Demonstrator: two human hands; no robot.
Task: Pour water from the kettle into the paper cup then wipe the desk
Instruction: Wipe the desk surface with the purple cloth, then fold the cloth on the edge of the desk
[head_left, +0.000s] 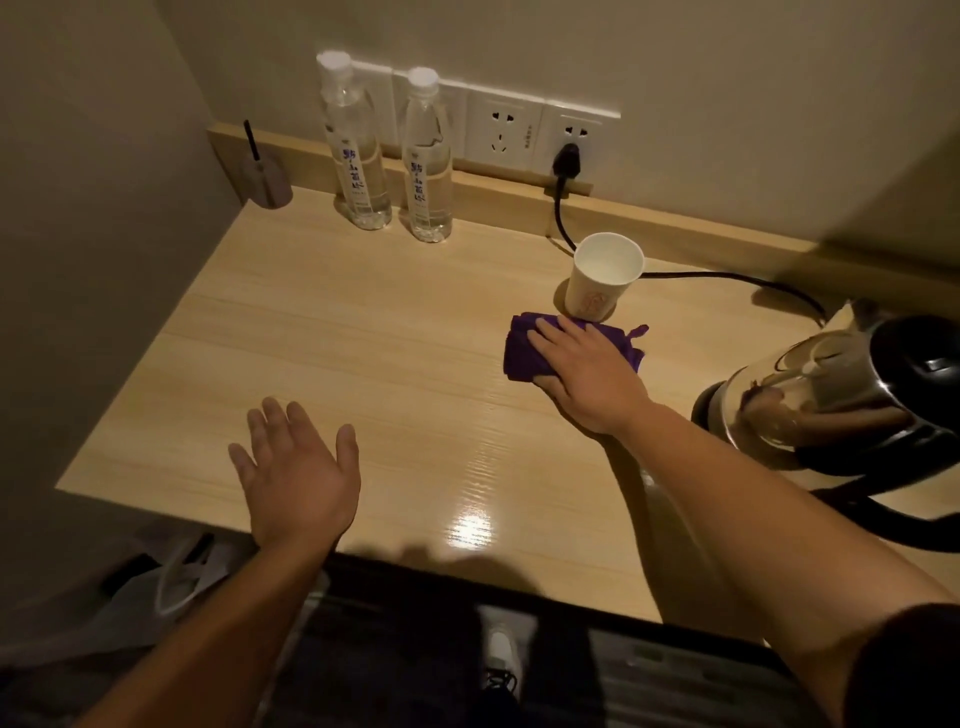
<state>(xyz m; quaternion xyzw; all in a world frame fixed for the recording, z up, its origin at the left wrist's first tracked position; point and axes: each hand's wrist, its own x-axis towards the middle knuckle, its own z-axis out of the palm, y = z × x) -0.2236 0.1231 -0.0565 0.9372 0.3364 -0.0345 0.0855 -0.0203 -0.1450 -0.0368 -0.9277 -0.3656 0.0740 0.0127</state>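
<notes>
The right hand (582, 371) lies flat, palm down, on a folded purple cloth (524, 353), fingers spread over it and pressing it onto the table (337, 353) rather than pinching it. The cloth sits toward the table's back right part, its far edge touching or just short of the paper cup (605, 283); from this view I cannot tell which. That closeness is what the coming wipe turns on: the cup stands upright directly behind the cloth, so a stroke toward the back edge would likely knock it, while the bare surface opens leftward and toward the front edge. The cloth's long side runs roughly left to right.

The left hand (298, 467) hovers open and empty above the front left part, well apart from the cloth.

The cup's inside looks pale; whether water is in it I cannot tell. The kettle (841, 395) rests on its base at the right edge, glass body apparently near empty. Two capped water bottles (426, 161) stand at the back edge, both full.
</notes>
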